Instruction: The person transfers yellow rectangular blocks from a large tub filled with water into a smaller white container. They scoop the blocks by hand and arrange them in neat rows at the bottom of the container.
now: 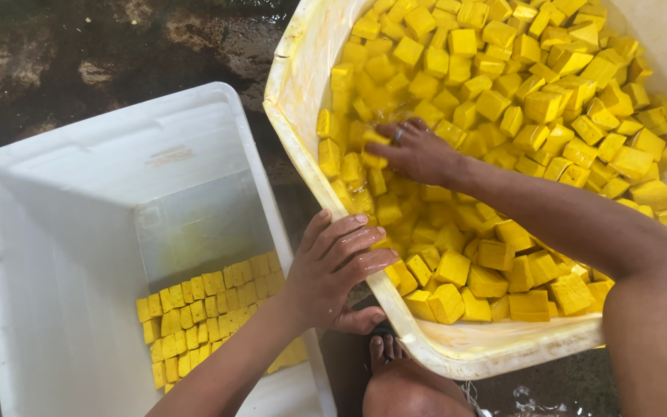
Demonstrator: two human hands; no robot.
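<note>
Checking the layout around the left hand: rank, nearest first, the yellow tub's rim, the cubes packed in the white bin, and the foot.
1. Yellow tub's rim, under left hand.
2. Foot, just below.
3. Packed cubes, leftward in white bin.

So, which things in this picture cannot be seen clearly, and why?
Head view only:
- Right hand: fingertips sunk among the yellow cubes, so any grasp is hidden.
- Yellow tub: top and right sides cut off by the frame.
- White bin: near corner cut off; the left hand and forearm cover some stacked cubes.

white bin (79,193): smooth plastic | yellow cubes (503,116): wet, glossy | floor (55,54): rough, damp
</note>
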